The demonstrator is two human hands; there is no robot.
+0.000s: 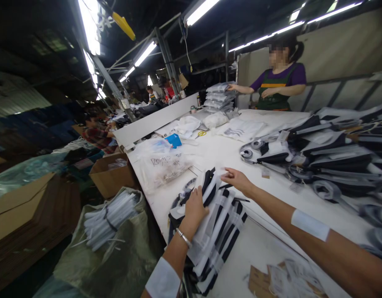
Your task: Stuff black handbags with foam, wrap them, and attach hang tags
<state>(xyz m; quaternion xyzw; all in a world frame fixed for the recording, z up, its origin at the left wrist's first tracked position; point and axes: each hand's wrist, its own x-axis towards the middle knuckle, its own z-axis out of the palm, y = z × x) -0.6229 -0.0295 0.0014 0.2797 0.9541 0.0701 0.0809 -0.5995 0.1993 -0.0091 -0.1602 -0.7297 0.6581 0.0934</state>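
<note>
A fanned stack of black-and-white striped garments in clear bags (215,231) lies near the front edge of the white table (222,153). My left hand (194,210) rests on the stack's left side, fingers curled over a bagged piece. My right hand (237,179) pinches the far top corner of the uppermost bag. A silver bracelet circles my left wrist, and white patches sit on both forearms.
A long pile of dark bagged garments (339,157) fills the table's right side. A clear bag with handwriting (164,165), a blue object (174,140), and yellow scissors (201,133) lie farther back. A person in purple (279,85) touches stacked bags (220,97). Cardboard boxes (111,176) and a sack of white packs (110,223) stand left.
</note>
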